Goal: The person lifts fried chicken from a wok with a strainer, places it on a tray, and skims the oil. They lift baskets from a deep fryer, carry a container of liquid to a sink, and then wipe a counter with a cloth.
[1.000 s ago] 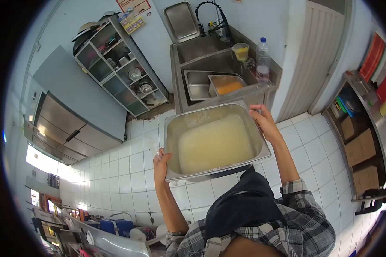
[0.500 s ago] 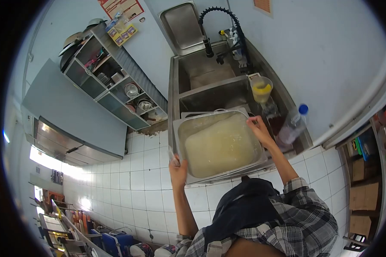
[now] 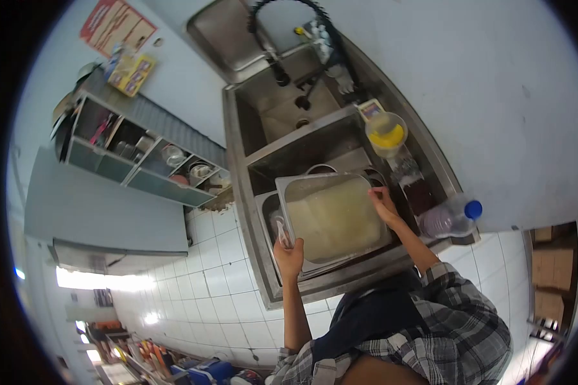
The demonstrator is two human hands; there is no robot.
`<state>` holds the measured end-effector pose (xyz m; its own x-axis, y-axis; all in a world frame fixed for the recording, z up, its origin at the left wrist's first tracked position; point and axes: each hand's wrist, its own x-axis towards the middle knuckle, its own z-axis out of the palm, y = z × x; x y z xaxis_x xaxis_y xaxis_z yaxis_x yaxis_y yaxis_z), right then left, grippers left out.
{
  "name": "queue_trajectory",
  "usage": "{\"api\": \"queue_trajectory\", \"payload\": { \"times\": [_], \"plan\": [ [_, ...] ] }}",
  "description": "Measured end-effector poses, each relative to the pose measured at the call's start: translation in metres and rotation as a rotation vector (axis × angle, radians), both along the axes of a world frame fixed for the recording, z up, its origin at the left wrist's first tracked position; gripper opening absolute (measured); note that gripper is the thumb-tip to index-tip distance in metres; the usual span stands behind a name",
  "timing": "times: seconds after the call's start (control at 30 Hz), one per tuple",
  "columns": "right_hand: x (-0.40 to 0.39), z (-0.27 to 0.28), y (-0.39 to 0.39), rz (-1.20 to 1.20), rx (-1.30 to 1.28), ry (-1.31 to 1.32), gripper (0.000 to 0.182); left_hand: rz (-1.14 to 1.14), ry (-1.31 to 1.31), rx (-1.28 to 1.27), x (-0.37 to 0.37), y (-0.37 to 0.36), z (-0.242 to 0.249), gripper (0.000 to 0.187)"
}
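A rectangular metal pan (image 3: 293, 256) with cloudy, pale yellow liquid (image 3: 334, 221) in it sits over the nearer sink basin. My left hand (image 3: 289, 256) is closed on its left rim, thumb on top. A whitish, slender object (image 3: 282, 230) shows at the fingers of that hand; I cannot make out its kind. At the opposite rim, my right hand (image 3: 383, 205) grips the right edge with bent fingers. Under the pan, another metal container (image 3: 266, 204) shows partly at the left, its inside mostly hidden.
Right of the pan, on the sink's ledge, are a clear tub with something yellow (image 3: 386, 135) and a plastic bottle with a blue cap (image 3: 453, 215). A black spring faucet (image 3: 279, 70) hangs over the far basin (image 3: 282, 106). A shelf unit (image 3: 141, 151) stands at the left.
The pan has moved from over the sink's front edge further in over the near basin, both hands staying on its rims. The view has also shifted and turned.
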<state>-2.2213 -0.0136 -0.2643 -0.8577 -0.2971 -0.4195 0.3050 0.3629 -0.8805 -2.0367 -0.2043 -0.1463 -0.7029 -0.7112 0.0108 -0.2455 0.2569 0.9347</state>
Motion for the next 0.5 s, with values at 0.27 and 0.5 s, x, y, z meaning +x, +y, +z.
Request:
{"api": "queue_trajectory", "payload": {
  "times": [0.27,0.5],
  "plan": [
    [0.063,0.018,0.039,-0.050,0.074,0.226,0.057,-0.073,0.048,-0.253,-0.023,0.031,-0.001,0.028],
    [0.168,0.058,0.105,-0.227,-0.177,0.404,0.032,-0.331,-0.106,-0.257,-0.051,0.051,-0.042,0.031]
  ]
}}
